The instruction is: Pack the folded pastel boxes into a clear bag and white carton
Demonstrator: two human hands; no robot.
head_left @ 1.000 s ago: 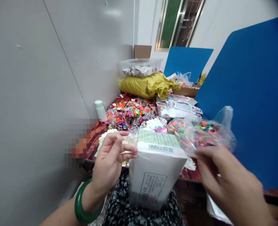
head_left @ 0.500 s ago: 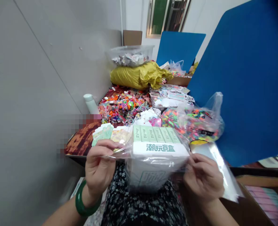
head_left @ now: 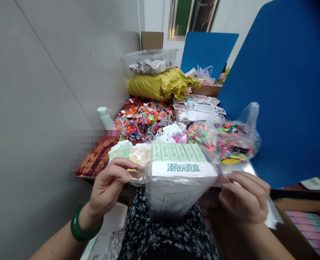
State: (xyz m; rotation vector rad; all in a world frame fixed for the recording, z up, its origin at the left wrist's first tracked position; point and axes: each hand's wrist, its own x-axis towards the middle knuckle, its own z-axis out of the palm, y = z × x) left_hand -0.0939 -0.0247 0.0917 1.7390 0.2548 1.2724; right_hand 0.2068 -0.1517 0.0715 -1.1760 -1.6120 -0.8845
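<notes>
A white display box (head_left: 181,187) with green lettering stands upright before me, over my lap. Along its top shows a row of several small green boxes (head_left: 176,152). A clear plastic bag (head_left: 146,182) wraps around it. My left hand (head_left: 111,184) pinches the bag's edge on the left, with a green bangle (head_left: 81,224) on the wrist. On the right, my right hand (head_left: 246,196) pinches the bag's other side. Both hands are closed on film, apart from the box's walls.
Green cards (head_left: 120,150) lie behind my left hand. A heap of colourful small trinkets (head_left: 146,121), a white bottle (head_left: 105,117), a bag of bright pieces (head_left: 232,141), a yellow sack (head_left: 160,85) and a clear bin (head_left: 151,61) crowd the table. A blue panel (head_left: 281,101) rises at right.
My hands have moved farther apart, drawing the bag's edges outward to both sides. The box has shifted slightly left in view.
</notes>
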